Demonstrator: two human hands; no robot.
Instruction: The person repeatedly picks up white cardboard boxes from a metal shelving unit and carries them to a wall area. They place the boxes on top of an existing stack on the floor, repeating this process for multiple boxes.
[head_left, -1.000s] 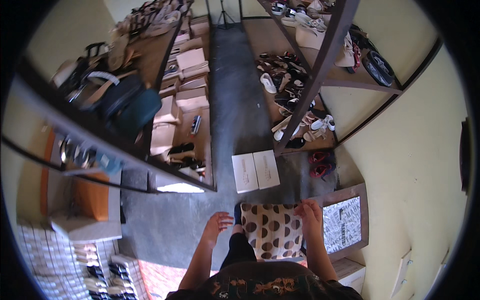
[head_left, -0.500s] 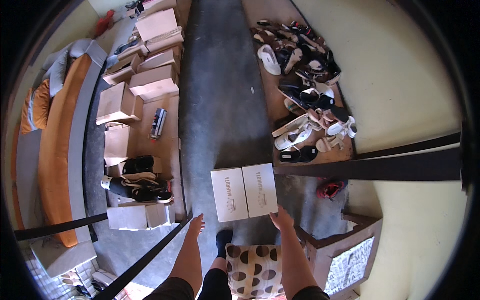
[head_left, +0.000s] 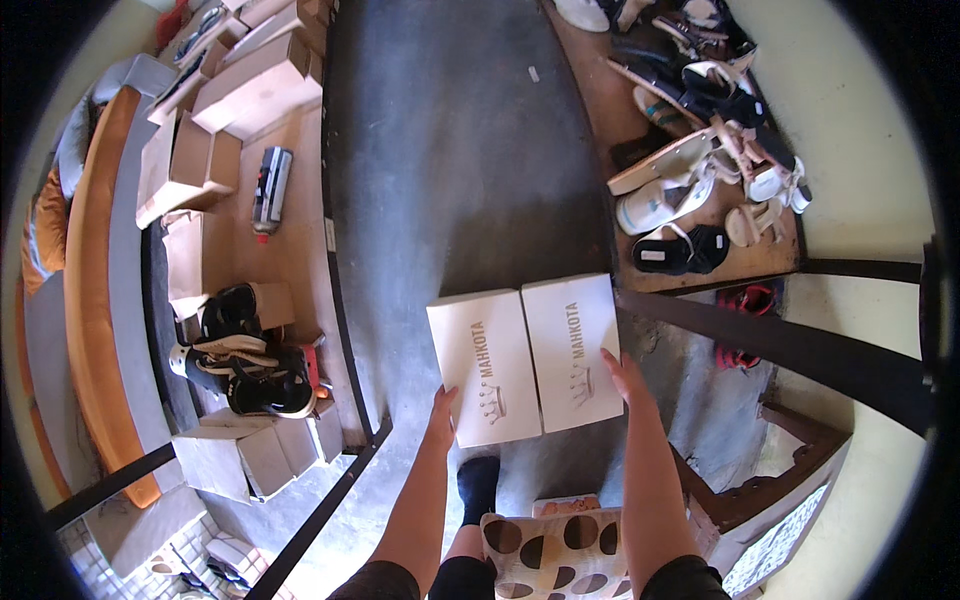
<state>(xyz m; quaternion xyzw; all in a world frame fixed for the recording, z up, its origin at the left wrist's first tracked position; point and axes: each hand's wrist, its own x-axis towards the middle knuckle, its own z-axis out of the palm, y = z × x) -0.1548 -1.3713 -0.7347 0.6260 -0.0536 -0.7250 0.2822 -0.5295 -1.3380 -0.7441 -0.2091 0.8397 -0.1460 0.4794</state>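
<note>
A grey concrete floor (head_left: pixel 450 150) runs up the middle of the head view, with a low wooden shelf of open cardboard boxes (head_left: pixel 205 150) and dark shoes (head_left: pixel 245 360) on the person's left and a wooden platform crowded with sandals and slippers (head_left: pixel 700 170) on the right. Two white shoe boxes lie side by side on the floor, touching along their long edges, just ahead of the person's feet: the left box (head_left: pixel 485 365) and the right box (head_left: pixel 572 350), both closed, flat-lidded and clean, each with a pale gold crown mark on the lid. The left hand (head_left: pixel 440 415) rests at the near left edge of the left box, its fingers pressed together along the rim. The right hand (head_left: pixel 625 375) lies on the near right corner of the right box, fingers slightly spread over the lid. Judging by this, the person is at the point of taking hold of the pair from both outer sides; lifting them together would call for firm inward pressure so the boxes do not part. A cushion with brown spots (head_left: pixel 555 555) sits by the person's legs.
</note>
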